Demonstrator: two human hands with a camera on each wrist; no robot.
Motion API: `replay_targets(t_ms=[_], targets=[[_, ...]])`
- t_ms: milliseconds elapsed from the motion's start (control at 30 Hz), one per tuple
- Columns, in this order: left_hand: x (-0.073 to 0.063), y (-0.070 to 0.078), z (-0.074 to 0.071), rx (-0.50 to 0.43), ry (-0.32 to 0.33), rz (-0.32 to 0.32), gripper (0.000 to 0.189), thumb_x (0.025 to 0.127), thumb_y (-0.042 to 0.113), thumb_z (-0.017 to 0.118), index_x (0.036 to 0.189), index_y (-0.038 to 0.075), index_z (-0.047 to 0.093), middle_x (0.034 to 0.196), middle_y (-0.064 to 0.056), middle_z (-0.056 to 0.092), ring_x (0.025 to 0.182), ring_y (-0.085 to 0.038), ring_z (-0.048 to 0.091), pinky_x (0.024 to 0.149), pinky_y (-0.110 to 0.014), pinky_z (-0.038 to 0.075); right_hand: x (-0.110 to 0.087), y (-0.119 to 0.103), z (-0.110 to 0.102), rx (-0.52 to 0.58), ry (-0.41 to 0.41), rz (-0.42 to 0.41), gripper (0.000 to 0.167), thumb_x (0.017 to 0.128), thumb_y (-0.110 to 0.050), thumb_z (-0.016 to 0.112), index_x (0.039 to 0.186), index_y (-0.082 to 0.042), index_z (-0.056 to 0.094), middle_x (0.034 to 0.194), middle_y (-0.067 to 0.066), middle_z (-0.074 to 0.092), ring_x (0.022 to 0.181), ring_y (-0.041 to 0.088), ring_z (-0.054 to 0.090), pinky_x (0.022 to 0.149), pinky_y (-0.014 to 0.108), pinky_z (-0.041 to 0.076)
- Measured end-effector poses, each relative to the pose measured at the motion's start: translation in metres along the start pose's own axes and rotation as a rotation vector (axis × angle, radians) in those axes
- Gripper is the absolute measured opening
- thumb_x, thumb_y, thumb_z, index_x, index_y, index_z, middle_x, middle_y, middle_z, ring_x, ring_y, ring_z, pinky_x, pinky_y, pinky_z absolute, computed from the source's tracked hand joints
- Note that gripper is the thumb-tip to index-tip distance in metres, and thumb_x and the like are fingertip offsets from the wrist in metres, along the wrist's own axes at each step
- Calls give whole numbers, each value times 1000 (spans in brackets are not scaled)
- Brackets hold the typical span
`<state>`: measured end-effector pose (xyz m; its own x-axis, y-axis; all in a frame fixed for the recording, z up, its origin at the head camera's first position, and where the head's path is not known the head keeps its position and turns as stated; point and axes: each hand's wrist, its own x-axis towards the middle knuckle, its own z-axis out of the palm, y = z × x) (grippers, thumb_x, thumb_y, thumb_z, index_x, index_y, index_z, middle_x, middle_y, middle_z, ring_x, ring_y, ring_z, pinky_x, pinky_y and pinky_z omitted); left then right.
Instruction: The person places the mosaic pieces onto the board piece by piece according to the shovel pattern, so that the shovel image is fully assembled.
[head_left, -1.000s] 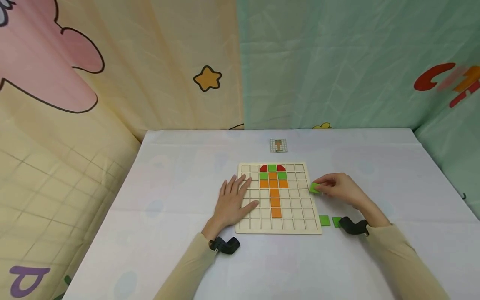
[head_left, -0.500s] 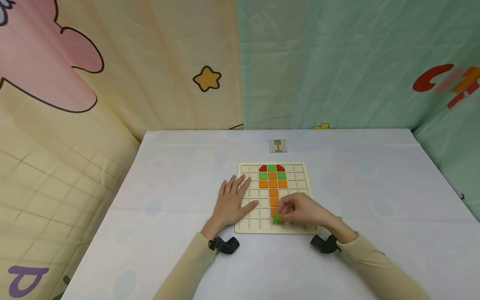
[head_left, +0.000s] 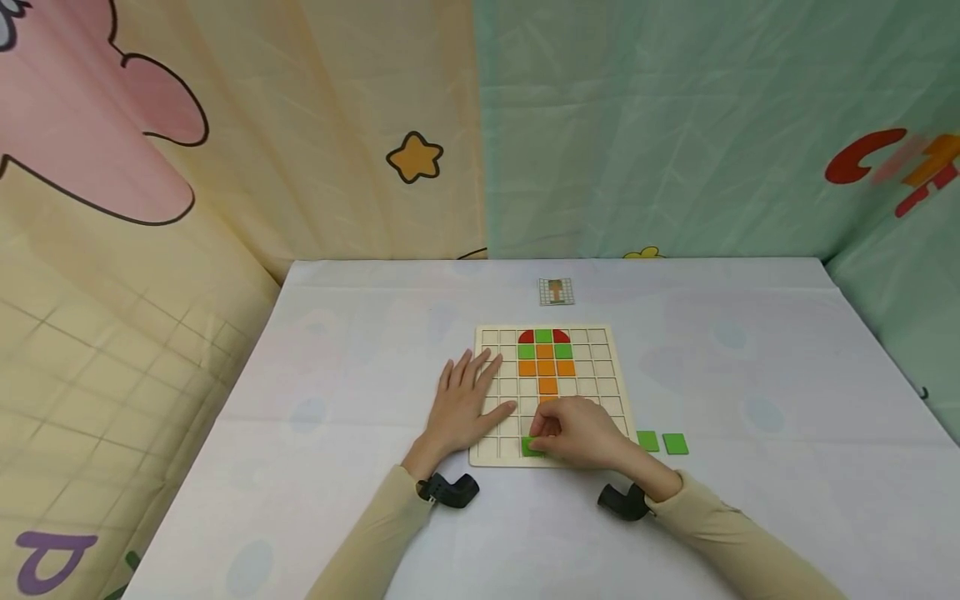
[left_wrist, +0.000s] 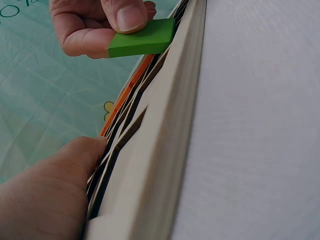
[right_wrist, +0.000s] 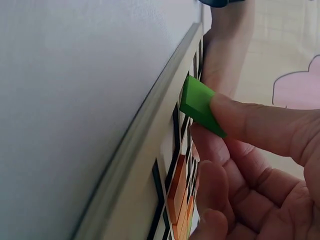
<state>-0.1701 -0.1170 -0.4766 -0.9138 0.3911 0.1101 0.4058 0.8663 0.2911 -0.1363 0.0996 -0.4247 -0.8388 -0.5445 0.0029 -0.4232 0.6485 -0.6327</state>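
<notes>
A wooden grid board (head_left: 491, 454) lies on the table, with orange, green and red tiles set in some of its squares. My right hand (head_left: 577, 433) pinches a square green tile (head_left: 531, 447) between thumb and fingers at the board's front row. In the right wrist view, that green tile (right_wrist: 200, 102) is tilted against the grid, its edge near the slots. My left hand (head_left: 459, 408) rests with fingers spread on the board's left side. The right hand hides the lower orange tiles in the head view.
Two loose green tiles (head_left: 647, 442) lie on the table right of the board. A small pattern card (head_left: 556, 292) sits behind it. A white cloth covers the table (head_left: 360, 375), with printed curtains (head_left: 675, 125) behind.
My right hand has carried the green tile from beyond the board's right edge leftward and nearer to me, onto the front row. The left hand has stayed in place.
</notes>
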Motion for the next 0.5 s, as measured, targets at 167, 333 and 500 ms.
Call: replay_targets(t_ms=[167, 333, 500], targets=[[0, 0, -1, -7, 7, 5, 75, 91, 59, 44, 152, 20, 24, 156, -4, 19, 142, -29, 7, 112, -45, -3, 0, -2, 2, -23, 24, 8, 17, 75, -21, 80, 69, -23, 65, 61, -19, 54, 57, 1, 47, 55, 25, 38], [0, 0, -1, -12, 10, 5, 74, 91, 59, 44, 152, 20, 25, 155, -5, 20, 142, -29, 7, 112, -46, -3, 1, -2, 3, -83, 50, -22, 13, 74, -20, 81, 69, -22, 69, 66, -18, 56, 60, 1, 48, 54, 23, 39], [0, 1, -1, -19, 23, 15, 74, 92, 58, 45, 151, 18, 27, 155, -6, 21, 142, -30, 9, 112, -47, 0, 0, -5, 4, -144, 89, -43, 15, 72, -16, 82, 66, -22, 70, 64, -18, 54, 57, 1, 46, 49, 22, 38]])
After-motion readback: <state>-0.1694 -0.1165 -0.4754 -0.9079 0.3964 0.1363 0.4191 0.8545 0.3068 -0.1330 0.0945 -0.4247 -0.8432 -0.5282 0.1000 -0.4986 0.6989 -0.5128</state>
